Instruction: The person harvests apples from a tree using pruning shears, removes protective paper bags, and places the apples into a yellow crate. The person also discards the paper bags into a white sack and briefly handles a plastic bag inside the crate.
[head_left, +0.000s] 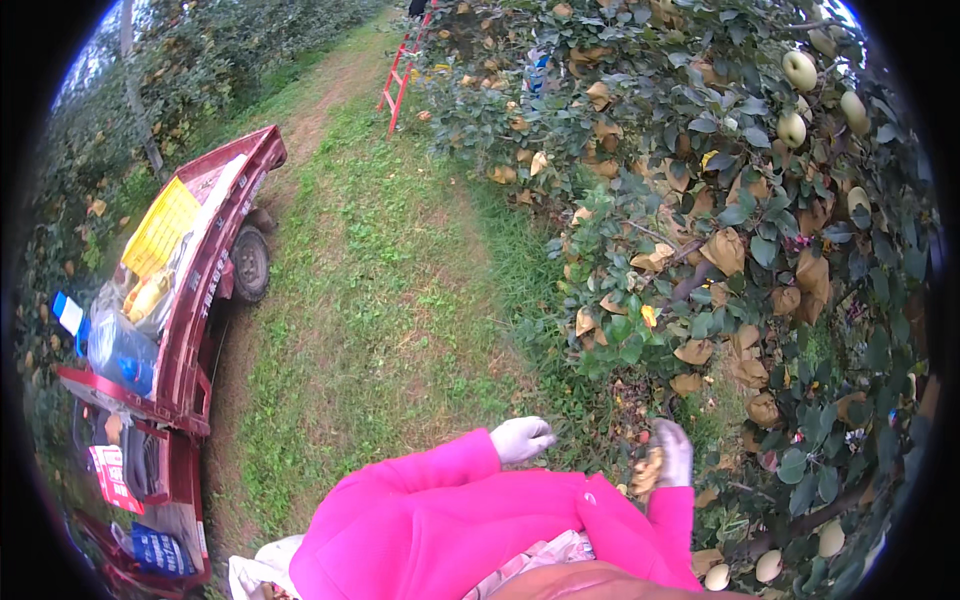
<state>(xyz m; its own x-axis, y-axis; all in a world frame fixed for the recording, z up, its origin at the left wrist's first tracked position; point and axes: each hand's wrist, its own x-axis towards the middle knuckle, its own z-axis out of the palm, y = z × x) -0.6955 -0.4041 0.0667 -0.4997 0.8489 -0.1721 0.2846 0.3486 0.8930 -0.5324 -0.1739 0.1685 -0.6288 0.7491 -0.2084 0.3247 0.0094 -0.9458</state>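
Both my hands wear pale gloves, and bright pink sleeves cover my arms. My left hand is held in front of my body over the grass, its fingers slightly bent, with nothing visible in it. My right hand is beside the tree's lower branches, closed on crumpled brown paper bags. To the right, brown paper bags hang among the leaves. Bare pale green apples show higher up, and more pale apples hang low near my right side.
A red cargo vehicle stands at the left, carrying a yellow plastic crate and clear plastic bags. A red ladder leans by the trees ahead, with dark clothing of a person at its top. A whitish sack is at my left side.
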